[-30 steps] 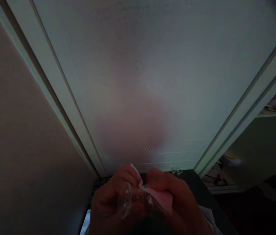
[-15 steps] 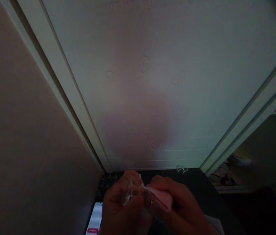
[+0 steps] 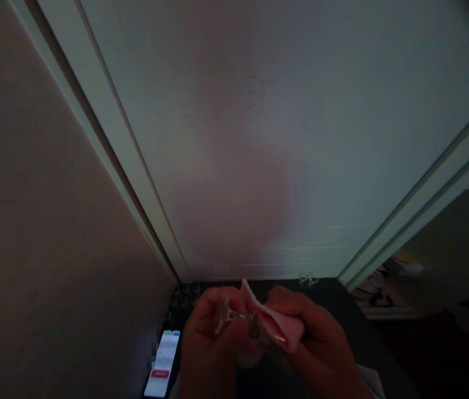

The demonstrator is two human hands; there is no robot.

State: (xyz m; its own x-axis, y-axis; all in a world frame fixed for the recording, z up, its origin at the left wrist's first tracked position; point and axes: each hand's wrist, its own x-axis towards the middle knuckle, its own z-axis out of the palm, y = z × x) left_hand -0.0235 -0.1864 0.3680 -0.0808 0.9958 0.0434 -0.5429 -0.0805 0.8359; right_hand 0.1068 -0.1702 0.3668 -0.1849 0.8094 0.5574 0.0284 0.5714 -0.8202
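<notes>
Low in the head view, my left hand [image 3: 209,349] is closed around the stem end of a small clear stemmed glass [image 3: 254,327]. Its flared foot shows at the left, between my thumb and fingers. My right hand [image 3: 321,338] grips a pink cloth [image 3: 284,327] folded against the glass's other end, with one corner sticking up between the hands. Dim light and the cloth leave the glass's full shape partly hidden.
A lit phone [image 3: 162,363] lies left of my hands on the dark tabletop [image 3: 342,316]. Several small clear glasses [image 3: 188,291] stand in the back left corner. More clear pieces [image 3: 308,278] sit by the pale panel [image 3: 217,210]. A wall [image 3: 51,249] closes the left side.
My right hand has shifted slightly right, and the pink cloth now spreads wider with its corner raised. The glass's stem and foot show more clearly. The view has tilted, revealing more of the phone.
</notes>
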